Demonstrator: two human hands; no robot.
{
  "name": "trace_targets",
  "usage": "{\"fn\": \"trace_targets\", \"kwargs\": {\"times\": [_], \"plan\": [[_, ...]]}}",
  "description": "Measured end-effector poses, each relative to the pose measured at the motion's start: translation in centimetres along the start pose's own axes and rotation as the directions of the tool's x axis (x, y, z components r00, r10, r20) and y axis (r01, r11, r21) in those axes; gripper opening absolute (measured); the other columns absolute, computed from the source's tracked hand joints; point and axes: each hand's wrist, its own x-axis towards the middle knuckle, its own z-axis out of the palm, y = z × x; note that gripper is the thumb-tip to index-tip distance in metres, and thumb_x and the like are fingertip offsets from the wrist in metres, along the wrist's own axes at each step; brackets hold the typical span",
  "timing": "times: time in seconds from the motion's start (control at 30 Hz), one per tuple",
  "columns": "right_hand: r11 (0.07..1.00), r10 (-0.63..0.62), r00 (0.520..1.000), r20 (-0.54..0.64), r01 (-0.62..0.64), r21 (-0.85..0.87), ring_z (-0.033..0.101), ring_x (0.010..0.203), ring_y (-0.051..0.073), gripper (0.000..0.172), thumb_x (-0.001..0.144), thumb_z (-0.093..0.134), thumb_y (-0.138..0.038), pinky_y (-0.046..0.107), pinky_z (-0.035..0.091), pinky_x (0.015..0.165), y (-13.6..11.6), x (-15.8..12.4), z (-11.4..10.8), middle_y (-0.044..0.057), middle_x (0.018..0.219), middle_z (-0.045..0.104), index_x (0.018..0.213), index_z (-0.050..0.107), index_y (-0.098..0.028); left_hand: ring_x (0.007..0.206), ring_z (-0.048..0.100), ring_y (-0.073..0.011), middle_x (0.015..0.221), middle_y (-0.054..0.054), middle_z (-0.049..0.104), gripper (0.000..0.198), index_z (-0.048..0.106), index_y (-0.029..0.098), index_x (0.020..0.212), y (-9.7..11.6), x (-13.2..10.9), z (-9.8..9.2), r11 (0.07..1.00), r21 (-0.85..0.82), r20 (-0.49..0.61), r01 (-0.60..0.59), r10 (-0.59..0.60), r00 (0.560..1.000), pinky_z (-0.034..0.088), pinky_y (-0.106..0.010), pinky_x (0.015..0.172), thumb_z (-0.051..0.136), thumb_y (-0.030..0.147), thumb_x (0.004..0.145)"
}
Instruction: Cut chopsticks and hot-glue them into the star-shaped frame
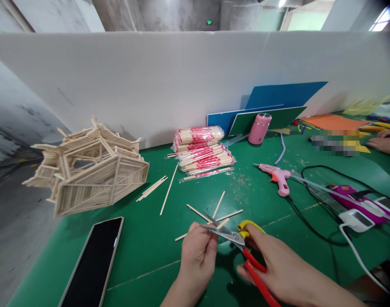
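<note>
In front of me, my left hand (199, 252) is closed on a thin wooden chopstick (223, 223), whose pale end sticks out past the fingers. My right hand (276, 263) grips scissors (236, 237) with one yellow and one red handle. Their blades are parted and cross the chopstick close to my left fingertips; I cannot tell whether they touch it. Just beyond lie several loose chopstick pieces (218, 204) on the green table (156, 251). Part of the held chopstick is hidden inside my left hand.
At left stand a model building of sticks (95, 170) and a phone (92, 262). Wrapped chopsticks (204, 157) are piled behind. To the right are a pink glue gun (280, 177), a pink bottle (259, 128), a power strip (361, 204) with cables, and another person's hand (385, 143).
</note>
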Motion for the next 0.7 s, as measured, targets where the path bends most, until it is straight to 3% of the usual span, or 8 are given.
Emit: {"fn": "trace_targets", "kwargs": {"times": [0.23,0.5,0.7], "plan": [[0.998,0.039,0.996,0.082,-0.043,0.051,0.051,0.066,0.014,0.036,0.071,0.055,-0.047,0.023,0.038,0.058,-0.3,-0.4,-0.4,-0.001,0.08,0.058,0.095,0.042,-0.023,0.054,0.049,-0.0111,0.059,-0.001,0.058,0.018,0.052,0.017,0.066,-0.2,-0.1,-0.1,0.976,0.175,-0.03,-0.132,0.139,0.99,0.037,-0.024,0.054,0.041,0.007,0.076],[0.996,0.074,0.988,0.134,-0.081,0.045,0.051,0.062,0.013,0.023,0.069,0.055,-0.035,0.022,0.037,0.054,-1.5,-0.5,-0.3,0.0,0.075,0.059,0.084,0.044,-0.02,0.051,0.048,-0.0117,0.053,0.0,0.054,0.019,0.051,0.017,0.062,-0.1,-0.5,0.0,0.943,0.296,-0.075,-0.152,0.182,0.98,0.034,-0.026,0.054,0.043,0.004,0.074],[0.998,0.056,0.995,0.088,-0.058,0.022,0.052,0.061,0.013,0.015,0.067,0.051,-0.022,0.022,0.035,0.052,-1.8,-0.4,0.2,0.0,0.073,0.059,0.081,0.044,-0.02,0.051,0.049,-0.0119,0.054,-0.001,0.054,0.02,0.051,0.016,0.06,0.1,-0.7,0.2,0.942,0.314,-0.084,-0.121,0.155,0.984,0.035,-0.026,0.054,0.044,0.003,0.073]]}}
